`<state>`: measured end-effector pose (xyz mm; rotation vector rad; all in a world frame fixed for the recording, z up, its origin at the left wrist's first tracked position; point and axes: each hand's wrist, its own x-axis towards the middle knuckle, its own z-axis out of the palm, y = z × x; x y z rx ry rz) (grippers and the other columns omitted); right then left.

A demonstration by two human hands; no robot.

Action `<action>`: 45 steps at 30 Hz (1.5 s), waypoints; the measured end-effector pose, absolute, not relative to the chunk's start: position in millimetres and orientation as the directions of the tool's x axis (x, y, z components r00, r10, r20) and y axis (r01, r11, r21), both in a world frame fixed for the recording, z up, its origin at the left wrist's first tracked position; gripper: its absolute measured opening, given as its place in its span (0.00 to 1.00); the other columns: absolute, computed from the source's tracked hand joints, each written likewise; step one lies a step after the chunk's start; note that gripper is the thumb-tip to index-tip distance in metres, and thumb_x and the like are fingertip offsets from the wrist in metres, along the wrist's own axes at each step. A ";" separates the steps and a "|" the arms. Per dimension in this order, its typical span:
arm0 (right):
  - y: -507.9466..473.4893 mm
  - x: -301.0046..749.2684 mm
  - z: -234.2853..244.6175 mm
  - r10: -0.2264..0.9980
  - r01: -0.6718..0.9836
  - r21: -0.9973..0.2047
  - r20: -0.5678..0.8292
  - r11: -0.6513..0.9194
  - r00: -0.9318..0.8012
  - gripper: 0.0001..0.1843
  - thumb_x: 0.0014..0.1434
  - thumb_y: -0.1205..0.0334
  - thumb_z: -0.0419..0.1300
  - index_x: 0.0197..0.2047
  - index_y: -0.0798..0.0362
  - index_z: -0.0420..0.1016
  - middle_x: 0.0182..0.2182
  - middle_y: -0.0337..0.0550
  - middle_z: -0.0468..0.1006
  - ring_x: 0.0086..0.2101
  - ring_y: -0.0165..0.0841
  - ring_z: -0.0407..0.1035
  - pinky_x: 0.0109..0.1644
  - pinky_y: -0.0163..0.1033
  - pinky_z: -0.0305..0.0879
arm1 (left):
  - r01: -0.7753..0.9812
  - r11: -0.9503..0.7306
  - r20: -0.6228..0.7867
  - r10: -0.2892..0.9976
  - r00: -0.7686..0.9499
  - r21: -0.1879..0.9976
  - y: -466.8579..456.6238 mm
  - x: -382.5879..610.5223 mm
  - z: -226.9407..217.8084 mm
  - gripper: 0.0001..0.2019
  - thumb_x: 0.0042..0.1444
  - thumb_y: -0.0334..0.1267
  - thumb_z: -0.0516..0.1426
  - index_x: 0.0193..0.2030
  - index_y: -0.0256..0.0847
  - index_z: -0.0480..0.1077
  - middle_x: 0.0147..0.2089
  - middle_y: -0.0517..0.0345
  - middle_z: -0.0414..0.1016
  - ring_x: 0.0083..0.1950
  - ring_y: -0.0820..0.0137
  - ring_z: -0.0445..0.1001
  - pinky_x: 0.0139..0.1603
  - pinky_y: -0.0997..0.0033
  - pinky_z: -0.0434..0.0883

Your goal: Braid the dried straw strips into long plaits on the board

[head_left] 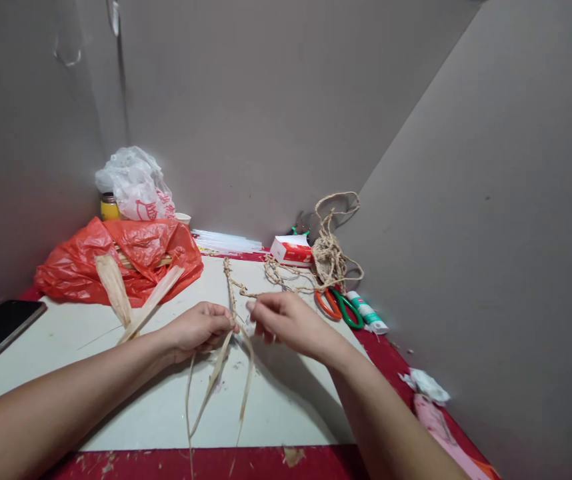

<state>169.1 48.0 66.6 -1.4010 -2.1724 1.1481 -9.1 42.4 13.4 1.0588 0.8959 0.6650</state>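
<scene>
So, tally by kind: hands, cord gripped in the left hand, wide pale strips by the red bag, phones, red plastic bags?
Hands: 2 (left hand, right hand)
Gripped cord: 1
Wide pale strips: 2
Phone: 1
Red plastic bag: 1
Total: 7

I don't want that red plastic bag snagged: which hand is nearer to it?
Left. The left hand, pinching the plant-fibre cord, is in front of the red plastic bag and to its right; the right hand is farther to the right.
</scene>
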 end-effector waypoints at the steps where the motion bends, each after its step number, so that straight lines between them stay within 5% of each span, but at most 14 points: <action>1: 54.0 168.4 60.8 0.901 0.589 -0.790 -0.118 0.171 -0.419 0.16 0.59 0.55 0.49 0.27 0.57 0.67 0.24 0.43 0.72 0.23 0.27 0.65 0.24 0.30 0.58 | -0.044 0.362 -0.294 0.816 0.497 0.931 42.7 -9.8 13.2 0.08 0.48 0.38 0.57 0.26 0.38 0.63 0.14 0.72 0.47 0.16 0.81 0.40 0.17 0.74 0.37; 7: 65.4 156.9 23.3 0.730 0.336 -0.938 -0.288 -0.084 -0.620 0.18 0.60 0.49 0.48 0.28 0.55 0.62 0.17 0.34 0.65 0.16 0.23 0.57 0.19 0.29 0.53 | -0.047 0.313 -0.239 0.805 0.543 0.949 43.8 -12.6 9.7 0.08 0.50 0.38 0.55 0.26 0.37 0.63 0.15 0.71 0.48 0.16 0.81 0.41 0.17 0.75 0.38; 10: 66.8 160.3 18.3 0.717 0.382 -0.917 -0.342 -0.113 -0.608 0.19 0.58 0.49 0.51 0.25 0.56 0.62 0.14 0.30 0.57 0.13 0.20 0.47 0.16 0.28 0.44 | 0.001 0.302 -0.259 0.816 0.516 0.953 44.3 -11.9 8.1 0.06 0.49 0.38 0.56 0.27 0.38 0.64 0.15 0.71 0.49 0.16 0.81 0.43 0.17 0.75 0.40; 14: 72.8 167.0 18.1 0.681 0.450 -0.891 -0.370 -0.066 -0.632 0.19 0.59 0.53 0.50 0.25 0.58 0.68 0.14 0.31 0.58 0.13 0.19 0.46 0.15 0.28 0.40 | 0.122 0.209 -0.242 0.820 0.519 0.970 45.6 -10.3 5.5 0.09 0.51 0.40 0.54 0.29 0.36 0.68 0.15 0.70 0.51 0.16 0.81 0.44 0.17 0.75 0.42; 19: 74.0 162.5 12.3 0.696 0.403 -0.891 -0.425 -0.209 -0.579 0.13 0.54 0.62 0.51 0.21 0.56 0.64 0.11 0.29 0.57 0.10 0.19 0.44 0.13 0.29 0.38 | 0.318 0.038 -0.186 0.874 0.450 0.947 47.0 -11.6 3.6 0.09 0.49 0.39 0.53 0.29 0.35 0.68 0.18 0.68 0.55 0.18 0.81 0.49 0.19 0.78 0.45; 25: 65.6 151.4 11.7 0.754 0.338 -0.898 -0.425 -0.282 -0.500 0.11 0.50 0.66 0.50 0.19 0.56 0.66 0.07 0.28 0.53 0.09 0.19 0.41 0.12 0.30 0.35 | 0.225 0.262 -0.343 0.790 0.509 0.938 39.3 -8.0 11.5 0.09 0.50 0.36 0.48 0.32 0.35 0.66 0.18 0.61 0.66 0.12 0.78 0.57 0.14 0.77 0.55; 28: 61.7 149.0 14.0 0.746 0.238 -0.909 -0.418 -0.343 -0.519 0.13 0.49 0.65 0.51 0.15 0.54 0.57 0.06 0.27 0.52 0.09 0.19 0.39 0.12 0.30 0.34 | 0.137 0.362 -0.379 0.774 0.508 0.922 32.6 -1.1 12.5 0.09 0.50 0.36 0.49 0.37 0.35 0.63 0.26 0.52 0.74 0.15 0.73 0.67 0.15 0.75 0.62; 32: 58.8 147.9 12.7 0.727 0.183 -0.903 -0.422 -0.388 -0.542 0.15 0.49 0.64 0.53 0.15 0.53 0.54 0.06 0.27 0.52 0.09 0.19 0.38 0.12 0.30 0.33 | 0.175 0.334 -0.377 0.832 0.406 0.926 25.1 8.3 7.3 0.10 0.52 0.37 0.49 0.42 0.38 0.61 0.29 0.54 0.74 0.21 0.69 0.74 0.16 0.76 0.65; 40: 63.8 153.0 9.8 0.714 0.160 -0.917 -0.386 -0.366 -0.584 0.14 0.45 0.62 0.61 0.18 0.54 0.59 0.08 0.26 0.53 0.10 0.18 0.41 0.13 0.29 0.33 | 0.365 0.285 -0.428 0.806 0.409 0.886 32.5 -0.6 21.1 0.15 0.47 0.35 0.53 0.44 0.36 0.63 0.22 0.58 0.71 0.19 0.72 0.69 0.18 0.76 0.64; 45: 68.2 158.8 11.8 0.650 0.144 -0.915 -0.371 -0.376 -0.663 0.10 0.48 0.59 0.61 0.28 0.59 0.70 0.09 0.25 0.51 0.12 0.19 0.38 0.15 0.29 0.34 | 0.264 0.203 -0.237 0.966 0.103 0.943 46.8 -8.9 23.7 0.11 0.47 0.32 0.51 0.39 0.35 0.65 0.18 0.65 0.65 0.17 0.78 0.60 0.19 0.79 0.56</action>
